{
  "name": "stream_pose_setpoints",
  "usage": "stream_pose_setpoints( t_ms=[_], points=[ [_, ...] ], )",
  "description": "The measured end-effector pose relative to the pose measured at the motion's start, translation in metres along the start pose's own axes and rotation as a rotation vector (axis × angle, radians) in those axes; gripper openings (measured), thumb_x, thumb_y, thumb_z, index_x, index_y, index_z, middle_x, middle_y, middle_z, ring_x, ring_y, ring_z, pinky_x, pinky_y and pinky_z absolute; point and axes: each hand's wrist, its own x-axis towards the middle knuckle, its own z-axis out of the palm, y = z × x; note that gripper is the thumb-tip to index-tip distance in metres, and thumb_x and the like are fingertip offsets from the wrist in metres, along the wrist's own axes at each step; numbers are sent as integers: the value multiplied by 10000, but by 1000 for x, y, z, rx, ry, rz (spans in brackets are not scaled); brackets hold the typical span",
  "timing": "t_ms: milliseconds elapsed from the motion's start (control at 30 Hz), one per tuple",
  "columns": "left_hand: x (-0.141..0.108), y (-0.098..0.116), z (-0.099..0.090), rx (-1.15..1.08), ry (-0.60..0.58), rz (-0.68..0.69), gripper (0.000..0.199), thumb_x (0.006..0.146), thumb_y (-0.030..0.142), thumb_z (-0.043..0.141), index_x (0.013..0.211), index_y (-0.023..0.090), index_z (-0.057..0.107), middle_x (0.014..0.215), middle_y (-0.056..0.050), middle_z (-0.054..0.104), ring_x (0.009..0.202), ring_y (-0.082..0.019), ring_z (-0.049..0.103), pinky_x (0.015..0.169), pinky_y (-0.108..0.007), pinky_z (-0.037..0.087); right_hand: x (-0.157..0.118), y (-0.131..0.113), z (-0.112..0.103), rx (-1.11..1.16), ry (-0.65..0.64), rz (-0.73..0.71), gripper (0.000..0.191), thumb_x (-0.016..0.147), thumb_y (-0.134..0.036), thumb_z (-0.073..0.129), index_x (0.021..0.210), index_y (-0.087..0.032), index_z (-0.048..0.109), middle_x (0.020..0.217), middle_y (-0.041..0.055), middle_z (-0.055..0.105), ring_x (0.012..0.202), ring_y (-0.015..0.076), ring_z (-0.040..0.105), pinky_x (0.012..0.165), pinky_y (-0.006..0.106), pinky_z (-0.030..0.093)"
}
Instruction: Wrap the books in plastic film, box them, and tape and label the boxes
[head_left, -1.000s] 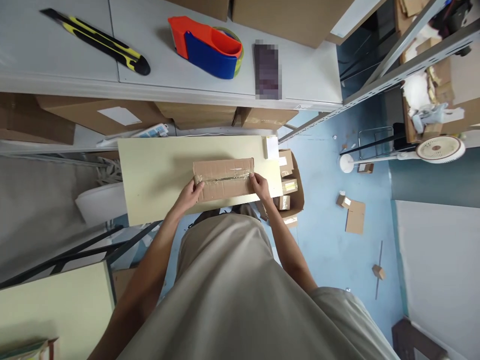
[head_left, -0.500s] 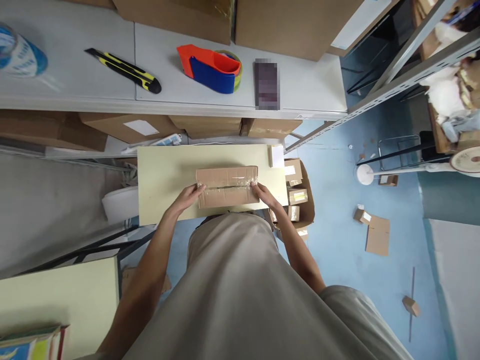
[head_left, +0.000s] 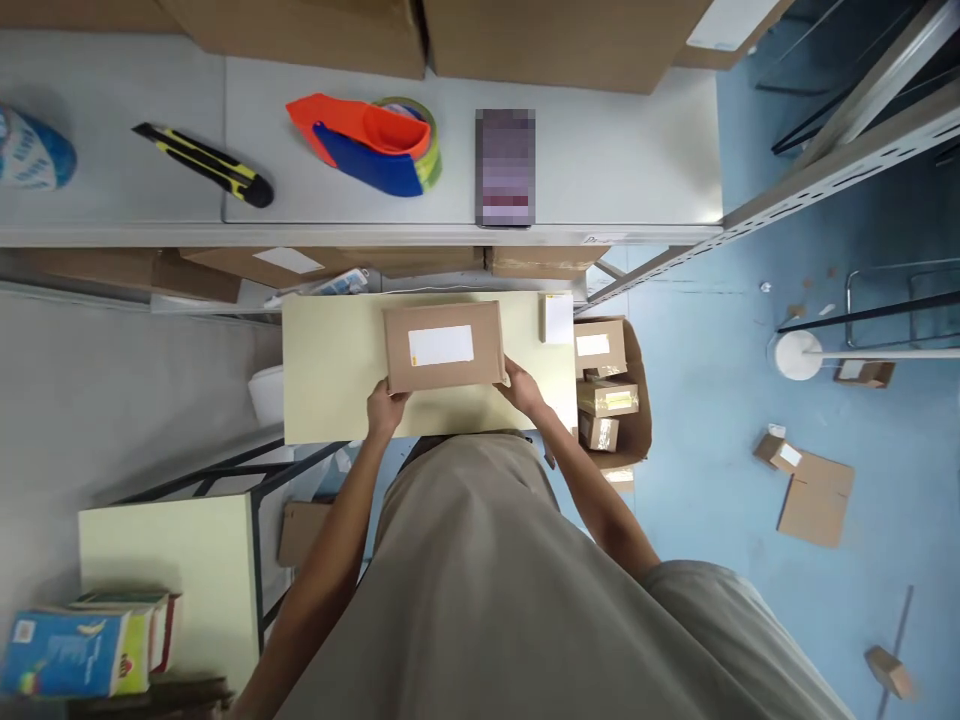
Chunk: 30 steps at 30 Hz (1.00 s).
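Observation:
A brown cardboard box (head_left: 442,374) with a white label (head_left: 441,345) facing up is held over the pale yellow table (head_left: 330,370). My left hand (head_left: 386,408) grips its near left corner, the fingers partly hidden beneath it. At the near right corner my right hand (head_left: 520,388) is closed on the same box, thumb against the side. A small stack of white labels (head_left: 556,318) lies at the table's right end, beyond my right hand.
On the shelf (head_left: 622,180) ahead lie a utility knife (head_left: 204,163), a tape dispenser (head_left: 364,145) and a blurred-out rectangular thing (head_left: 505,168). An open carton (head_left: 637,400) with several small boxes stands right of the table. Books (head_left: 82,645) are on another table at lower left.
The box has been turned: its taped seam faced up before, and now the labelled face does. Both hands have shifted to its near corners. The camera view has moved slightly.

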Motion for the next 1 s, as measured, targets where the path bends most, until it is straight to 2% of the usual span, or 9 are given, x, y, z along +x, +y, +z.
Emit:
stream_pose_setpoints(
  t_ms=[100,233,367,467,567,700,767,900,1000],
  points=[
    [-6,0,-11,1,12,-2,617,823,241,622,1434,154,622,1325,-190,753,1197,-324,745,1067,-505,575,10,17,-19,-62,-22,-68,847,884,-141,675,1688,-179,408,1756,90,384,1652,296,327,1379,483,245],
    [-13,12,-29,4,205,68,639,922,252,522,1547,117,525,1480,-234,659,1346,-312,673,1091,-476,576,44,42,-81,-255,69,-103,843,925,-143,657,1705,-100,341,1793,157,276,1699,293,186,1399,515,151],
    [-22,57,-21,3,335,254,509,999,265,511,1480,131,609,1495,-224,638,1371,-341,640,1118,-513,565,98,64,-141,-425,100,-98,958,885,-241,796,1698,-61,322,1799,224,209,1703,359,138,1389,591,118],
    [-31,103,1,22,319,353,452,1026,281,532,1451,178,648,1479,-163,656,1376,-311,630,1181,-497,522,136,75,-165,-467,52,-96,1047,830,-349,895,1681,-62,358,1788,252,228,1691,398,170,1375,633,118],
    [-39,141,28,54,256,383,438,1040,324,544,1452,216,650,1485,-123,658,1377,-291,626,1206,-478,497,160,81,-173,-510,-29,-89,1146,748,-390,967,1664,-35,377,1771,285,252,1682,419,188,1373,639,103],
    [-52,170,58,65,156,400,455,1055,373,520,1466,215,636,1485,-121,661,1400,-295,605,1222,-479,476,164,82,-170,-560,-61,-115,1134,738,-352,976,1648,-14,390,1760,292,278,1677,414,205,1384,607,88],
    [-59,179,70,58,110,412,461,1053,395,519,1459,214,644,1475,-123,669,1409,-300,596,1240,-484,457,157,80,-168,-560,-16,-164,994,840,-363,899,1638,-31,408,1757,271,305,1673,398,224,1380,624,96],
    [-69,193,92,32,27,432,483,1060,412,498,1485,224,632,1511,-121,652,1439,-307,581,1264,-490,435,128,71,-169,-544,134,-265,448,1067,-257,568,1493,-122,596,1676,192,479,1603,349,348,1363,624,164],
    [-67,201,112,7,-60,477,550,1062,360,482,1594,226,524,1568,-112,617,1481,-292,559,1280,-462,423,94,65,-172,-535,201,-310,374,1126,-223,386,1324,-187,702,1544,150,598,1478,340,448,1316,594,257]
  ],
)
